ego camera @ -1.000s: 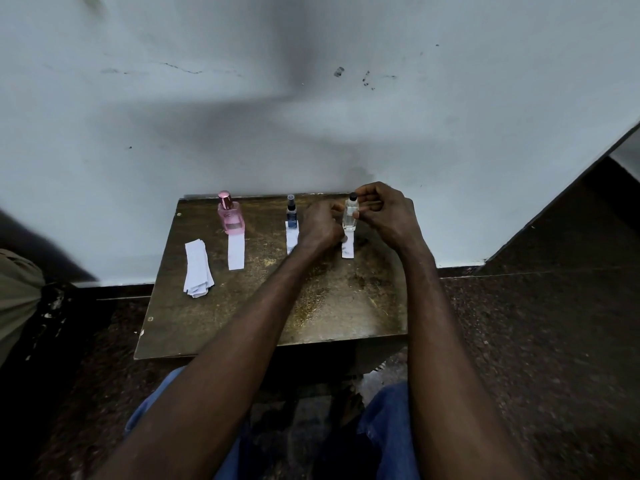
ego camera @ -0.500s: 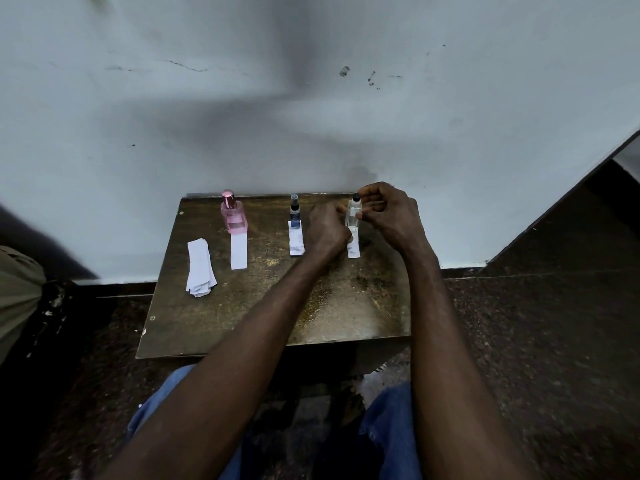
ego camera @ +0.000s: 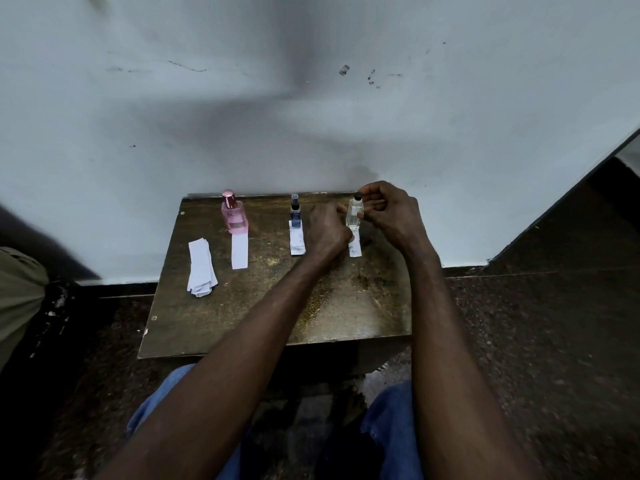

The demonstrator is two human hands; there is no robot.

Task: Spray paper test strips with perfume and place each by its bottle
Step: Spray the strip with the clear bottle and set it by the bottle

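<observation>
Three perfume bottles stand in a row at the back of the small brown table [ego camera: 242, 327]: a pink bottle [ego camera: 234, 214], a small blue bottle [ego camera: 295, 216] and a clear bottle [ego camera: 355, 214]. A white paper strip lies in front of each: pink's strip [ego camera: 239, 251], blue's strip [ego camera: 297, 242], clear's strip [ego camera: 355, 247]. My right hand [ego camera: 389, 213] grips the clear bottle at its black cap and right side. My left hand [ego camera: 325, 230] is curled against the bottle's left side, its lower finger over the top end of that strip.
A loose stack of unused white strips [ego camera: 202, 268] lies at the table's left. The table stands against a grey wall [ego camera: 311, 116]. Dark floor surrounds it, and my knees in blue jeans [ego camera: 391, 420] are below the front edge.
Both hands stay around the clear bottle at the same spot. Only the view has shifted slightly; the other bottles and strips have not moved.
</observation>
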